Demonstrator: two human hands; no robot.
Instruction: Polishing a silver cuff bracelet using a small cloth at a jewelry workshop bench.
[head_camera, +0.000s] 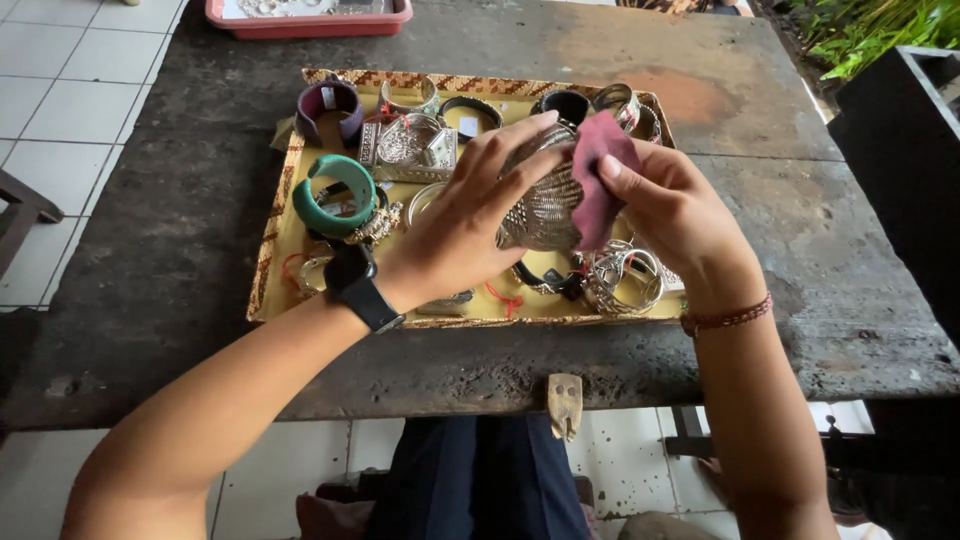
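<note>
My left hand grips a wide woven silver cuff bracelet above a yellow woven-edged tray. My right hand presses a small dark pink cloth against the cuff's right side. A black watch sits on my left wrist and a reddish bead band on my right wrist. The tray holds several bangles, among them a green one, a purple one and silver ones.
The tray rests on a dark, worn stone table. A pink plastic tray stands at the table's far edge. A black box is at the right, white floor tiles at the left. A small carved piece hangs at the front edge.
</note>
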